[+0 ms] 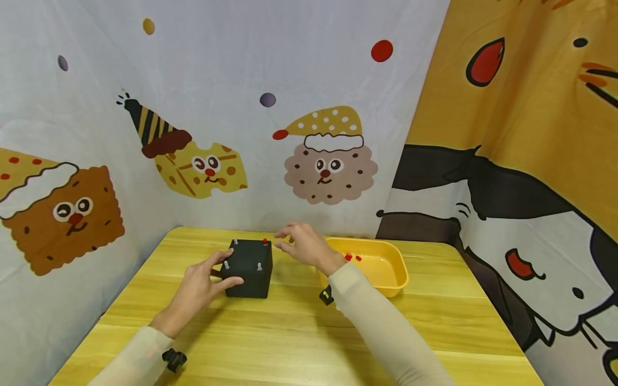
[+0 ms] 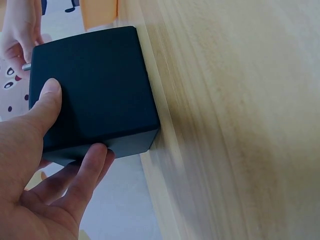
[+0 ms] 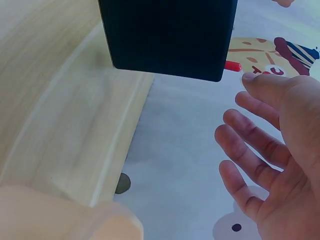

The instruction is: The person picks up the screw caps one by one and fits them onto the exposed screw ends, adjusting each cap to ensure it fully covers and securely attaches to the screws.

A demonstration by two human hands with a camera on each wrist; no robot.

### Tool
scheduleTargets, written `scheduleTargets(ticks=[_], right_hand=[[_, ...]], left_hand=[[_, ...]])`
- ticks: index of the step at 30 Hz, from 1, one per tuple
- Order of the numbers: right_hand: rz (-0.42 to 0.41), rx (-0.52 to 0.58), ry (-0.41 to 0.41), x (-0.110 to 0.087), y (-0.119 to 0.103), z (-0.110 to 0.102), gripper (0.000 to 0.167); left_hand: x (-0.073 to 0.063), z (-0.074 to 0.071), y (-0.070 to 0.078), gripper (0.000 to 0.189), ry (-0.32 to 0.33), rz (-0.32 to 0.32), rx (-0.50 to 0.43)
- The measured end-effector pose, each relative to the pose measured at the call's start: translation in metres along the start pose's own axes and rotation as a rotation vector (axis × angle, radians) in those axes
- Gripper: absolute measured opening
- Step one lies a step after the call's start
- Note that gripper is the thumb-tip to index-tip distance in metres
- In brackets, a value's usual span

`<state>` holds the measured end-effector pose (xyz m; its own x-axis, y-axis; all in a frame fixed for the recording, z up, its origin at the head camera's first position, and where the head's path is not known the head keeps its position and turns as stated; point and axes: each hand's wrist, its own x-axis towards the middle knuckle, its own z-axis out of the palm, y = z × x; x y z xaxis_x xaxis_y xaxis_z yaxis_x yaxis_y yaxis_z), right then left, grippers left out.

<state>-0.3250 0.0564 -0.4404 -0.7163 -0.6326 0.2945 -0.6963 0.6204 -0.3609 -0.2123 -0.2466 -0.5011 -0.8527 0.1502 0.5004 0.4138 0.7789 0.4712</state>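
Note:
A black box (image 1: 247, 279) stands on the table, with metal pegs (image 1: 259, 266) at three of its top corners. At its far right corner a red piece (image 1: 265, 242) sits upright; the right wrist view shows this red piece (image 3: 232, 66) sticking out past the box's edge. My left hand (image 1: 200, 279) grips the box, thumb on the near face and fingers around the left side. Just right of the red piece hovers my right hand (image 1: 306, 246), its fingers loosely bent and holding nothing. In the right wrist view the thumb tip (image 3: 250, 77) is close to the red piece.
Right of the box, partly behind my right forearm, stands a yellow tray (image 1: 398, 260) with small red pieces (image 1: 348, 257) in it. The wooden table (image 1: 270, 343) ends at a printed cloth (image 1: 232, 64) behind.

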Motion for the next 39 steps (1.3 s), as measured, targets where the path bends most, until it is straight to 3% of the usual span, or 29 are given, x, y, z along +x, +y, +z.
scheduleTargets(ticks=[9,28,39], right_hand=[[-0.012,-0.042,0.008,-0.009,0.003,-0.010,0.029],[-0.038,-0.096,0.008,-0.025,0.020,-0.030,0.025],[-0.011,-0.142,-0.018,-0.037,0.034,-0.043,0.023]], left_hand=[[0.000,-0.002,0.001,0.074,-0.038,-0.026,-0.017],[0.000,-0.004,0.000,0.074,-0.017,-0.009,-0.017],[-0.001,-0.004,0.000,0.074,-0.016,-0.002,-0.018]])
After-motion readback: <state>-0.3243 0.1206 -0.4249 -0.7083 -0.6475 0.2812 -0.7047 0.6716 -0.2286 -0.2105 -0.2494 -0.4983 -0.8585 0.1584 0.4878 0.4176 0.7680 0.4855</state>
